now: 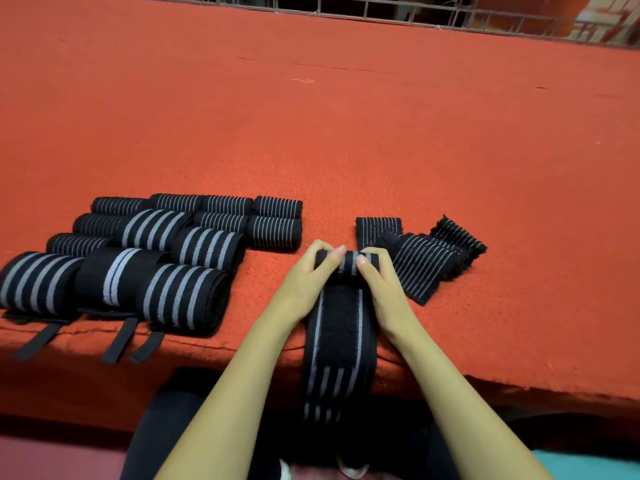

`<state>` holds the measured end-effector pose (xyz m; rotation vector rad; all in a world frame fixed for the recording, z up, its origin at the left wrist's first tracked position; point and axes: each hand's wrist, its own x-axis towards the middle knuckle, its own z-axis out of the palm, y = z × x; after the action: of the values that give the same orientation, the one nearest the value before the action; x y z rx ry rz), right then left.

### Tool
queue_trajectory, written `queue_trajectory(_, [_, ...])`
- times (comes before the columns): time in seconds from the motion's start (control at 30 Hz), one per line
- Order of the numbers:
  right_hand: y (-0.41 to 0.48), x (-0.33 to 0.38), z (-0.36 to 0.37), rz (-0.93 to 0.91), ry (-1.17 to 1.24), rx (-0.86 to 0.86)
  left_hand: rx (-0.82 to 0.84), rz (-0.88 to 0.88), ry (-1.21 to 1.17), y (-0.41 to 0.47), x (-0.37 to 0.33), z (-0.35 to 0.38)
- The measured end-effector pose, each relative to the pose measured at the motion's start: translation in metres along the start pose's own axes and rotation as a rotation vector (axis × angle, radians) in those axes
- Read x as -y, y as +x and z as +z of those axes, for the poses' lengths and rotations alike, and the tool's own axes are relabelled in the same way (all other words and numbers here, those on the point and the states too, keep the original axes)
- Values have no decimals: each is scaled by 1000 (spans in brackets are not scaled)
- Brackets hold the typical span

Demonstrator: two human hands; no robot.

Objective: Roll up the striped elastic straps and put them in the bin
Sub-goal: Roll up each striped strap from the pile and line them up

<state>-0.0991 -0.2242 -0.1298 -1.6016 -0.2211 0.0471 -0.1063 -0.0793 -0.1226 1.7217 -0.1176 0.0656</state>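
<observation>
The counter (346, 133) is covered in orange-red felt, with a pale loose thread (302, 80) lying far back on it. A dark metal grille (365, 9) runs behind its far edge.

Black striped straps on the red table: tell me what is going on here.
A person's left hand and right hand pinch the rolled end of a black elastic strap with grey stripes, rolling it on a red felt-covered table; its tail hangs over the near edge. Finished rolls lie to the left, flat straps to the right.
</observation>
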Motion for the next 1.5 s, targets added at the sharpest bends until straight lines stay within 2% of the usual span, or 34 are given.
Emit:
queue_trajectory(0.23, [8,11,4,126,-158,-55,-52,133,70,-11,3,2])
queue_trajectory(0.4, [1,2,5,30,-23,-55,-16,84,24,-9,4,-1])
queue_trajectory(0.57, [-3,0,2,-51,-15,-21,17,6,30,-4,1,-1])
queue_trajectory(0.87, [1,-2,6,15,-51,11,-23,137,-15,-8,6,1])
queue_trajectory(1.0, [-1,-1,3,-27,-61,17,-2,123,-46,-7,7,-1])
queue_trajectory(1.13, [0,-3,0,-89,-122,23,23,25,-76,-2,6,-2])
queue_trajectory(1.27, [-1,-2,0,-97,-70,52,9,86,-90,-4,7,-1])
queue_trajectory(1.4, [0,5,2,-22,10,27,39,176,-56,-7,8,-2])
queue_trajectory(1.5, [1,5,2,29,-9,-9,47,154,-40,-9,4,0])
